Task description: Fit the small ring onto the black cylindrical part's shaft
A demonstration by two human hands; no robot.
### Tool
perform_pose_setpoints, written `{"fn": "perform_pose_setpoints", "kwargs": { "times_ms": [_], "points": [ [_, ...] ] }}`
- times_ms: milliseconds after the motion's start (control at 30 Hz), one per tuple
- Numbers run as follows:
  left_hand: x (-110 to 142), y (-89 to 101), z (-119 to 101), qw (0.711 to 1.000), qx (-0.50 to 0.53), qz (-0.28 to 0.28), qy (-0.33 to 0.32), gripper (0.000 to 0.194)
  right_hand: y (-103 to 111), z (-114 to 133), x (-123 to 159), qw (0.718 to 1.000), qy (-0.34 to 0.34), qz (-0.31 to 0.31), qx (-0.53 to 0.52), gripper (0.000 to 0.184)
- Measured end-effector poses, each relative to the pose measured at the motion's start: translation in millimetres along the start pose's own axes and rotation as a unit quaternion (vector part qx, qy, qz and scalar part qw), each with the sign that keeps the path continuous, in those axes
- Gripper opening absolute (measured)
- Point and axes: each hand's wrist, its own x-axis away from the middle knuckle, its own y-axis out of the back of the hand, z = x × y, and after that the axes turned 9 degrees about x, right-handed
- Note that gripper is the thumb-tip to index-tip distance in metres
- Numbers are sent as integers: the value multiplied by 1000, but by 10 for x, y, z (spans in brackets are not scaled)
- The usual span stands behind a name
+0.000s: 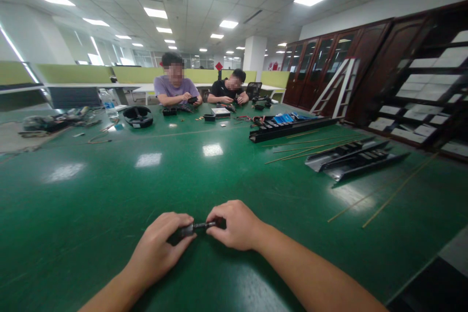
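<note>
Low in the middle of the head view, both my hands meet over the green table. My left hand (161, 243) is closed around a dark cylindrical part (187, 229) with a greyish end; its far end is hidden in the palm. A thin metal shaft (202, 226) runs from this part towards the right. At the shaft's right end, my right hand (236, 226) pinches it between thumb and fingers. Something dark shows inside the right hand's grip, too small to make out. The shaft lies roughly level, just above the tabletop.
The green tabletop (109, 195) spreads around my hands. To the right lie long thin rods (395, 195) and dark metal channels (365, 163). A black headset (138, 117) sits at the far left. Across the table, two people (177, 87) handle small dark objects.
</note>
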Motion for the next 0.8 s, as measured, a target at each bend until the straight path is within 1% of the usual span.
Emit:
{"fn": "perform_pose_setpoints", "kwargs": {
  "times_ms": [333, 567, 800],
  "points": [
    [13, -1, 20, 1000, 2, 10, 6, 23, 30, -6, 6, 1000, -14, 7, -6, 16],
    [11, 7, 31, 1000, 2, 6, 6, 25, 25, -37, 8, 1000, -15, 8, -14, 15],
    [-8, 13, 32, 1000, -8, 0, 1, 27, 64, -34, 5, 999, -23, 13, -24, 15]
  ]
}}
